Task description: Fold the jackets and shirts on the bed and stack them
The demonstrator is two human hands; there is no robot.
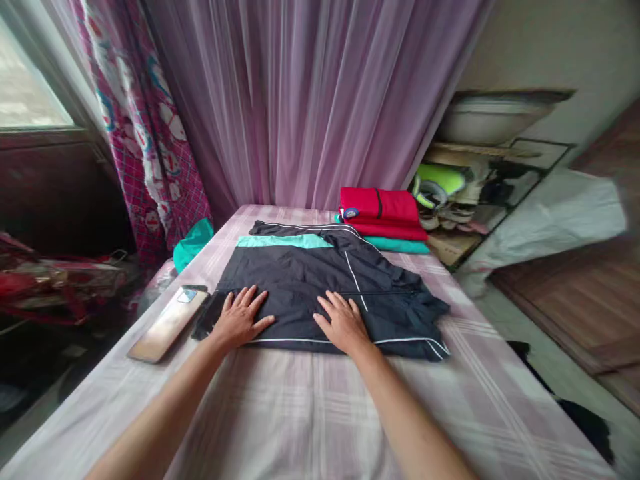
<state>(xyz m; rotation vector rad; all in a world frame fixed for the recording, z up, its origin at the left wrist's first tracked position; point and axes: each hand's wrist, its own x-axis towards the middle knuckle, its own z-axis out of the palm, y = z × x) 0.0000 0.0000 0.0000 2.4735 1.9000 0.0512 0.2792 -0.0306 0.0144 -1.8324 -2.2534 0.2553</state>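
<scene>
A dark jacket (295, 270) with white piping and a turquoise band lies spread on a table with a plaid cloth. My left hand (241, 317) rests flat on its near left part, fingers spread and holding nothing. Flat on the near middle of the garment lies my right hand (344, 320), its fingers also apart. Both palms face down and touch the fabric. The jacket's right end is bunched and wrinkled.
Left of the jacket lies a phone (169, 325). Folded red clothing (383, 207) sits on a folded teal cloth (400, 245) at the back right. Purple curtains (310, 100) hang behind the table. A shoe rack (480, 200) stands beyond its right edge.
</scene>
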